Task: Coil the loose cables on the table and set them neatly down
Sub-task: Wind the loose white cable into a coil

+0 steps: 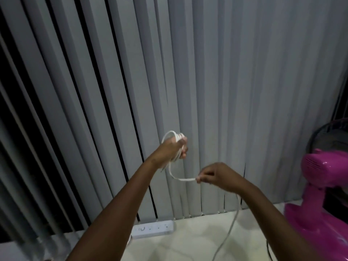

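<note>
The left hand (pixel 174 148) is closed around several loops of a white cable (pixel 172 167), raised in the air before grey blinds (pixel 207 81). The right hand (pixel 216 177) pinches the cable's next stretch between its fingertips, and the rest hangs down to the floor (pixel 188 242).

left hand (pixel 174 148) gripping white cable (pixel 172 171) coil, right hand (pixel 216 176) pinching its loose run, grey blinds (pixel 226 72) behind
</note>
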`<action>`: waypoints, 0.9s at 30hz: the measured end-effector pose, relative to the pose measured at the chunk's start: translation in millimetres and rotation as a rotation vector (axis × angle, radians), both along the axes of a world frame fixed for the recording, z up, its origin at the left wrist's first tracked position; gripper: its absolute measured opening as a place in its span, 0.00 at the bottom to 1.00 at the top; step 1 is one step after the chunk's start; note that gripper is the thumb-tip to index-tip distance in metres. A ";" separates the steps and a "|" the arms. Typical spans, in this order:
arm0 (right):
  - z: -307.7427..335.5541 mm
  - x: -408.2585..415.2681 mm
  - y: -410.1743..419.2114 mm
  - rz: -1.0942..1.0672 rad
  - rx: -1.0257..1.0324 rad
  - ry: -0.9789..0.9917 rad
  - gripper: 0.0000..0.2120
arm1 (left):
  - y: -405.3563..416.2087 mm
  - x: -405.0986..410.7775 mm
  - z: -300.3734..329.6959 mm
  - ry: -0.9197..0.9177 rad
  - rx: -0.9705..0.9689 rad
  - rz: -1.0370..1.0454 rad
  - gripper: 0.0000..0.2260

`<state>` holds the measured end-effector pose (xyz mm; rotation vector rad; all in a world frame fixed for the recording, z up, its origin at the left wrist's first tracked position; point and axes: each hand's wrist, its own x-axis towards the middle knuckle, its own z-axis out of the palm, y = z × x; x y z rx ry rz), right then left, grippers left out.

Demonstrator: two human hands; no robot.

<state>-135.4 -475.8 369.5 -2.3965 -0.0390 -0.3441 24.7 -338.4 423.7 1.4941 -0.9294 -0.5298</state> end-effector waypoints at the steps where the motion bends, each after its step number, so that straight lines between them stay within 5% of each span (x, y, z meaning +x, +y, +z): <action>1: 13.1 -2.7 1.5 -0.010 0.011 -0.061 0.07 | 0.2 -0.7 -9.5 -0.051 0.105 -0.018 0.10; 4: 35.7 -3.9 -5.2 -0.113 0.051 -0.252 0.08 | 1.5 -11.4 -35.8 -0.049 0.260 -0.182 0.13; 10: 13.8 5.3 -46.7 -0.350 0.365 -0.411 0.15 | 13.5 -31.4 -50.9 0.612 0.068 -0.537 0.14; 13: -13.2 12.2 -61.0 -0.307 0.599 -0.354 0.21 | 18.6 -34.4 -41.7 0.746 -0.127 -0.551 0.11; 18: -78.6 8.7 -85.0 -0.285 0.975 -0.271 0.10 | 35.3 -14.7 -14.1 1.168 -0.683 -0.682 0.10; 22: -123.1 9.1 -78.3 -0.471 0.502 0.023 0.14 | 40.7 -0.1 7.0 1.216 -0.933 -0.646 0.17; 27: -100.1 8.6 -32.0 -0.161 -0.020 0.333 0.12 | 21.9 -1.2 6.7 0.895 -0.730 -0.393 0.13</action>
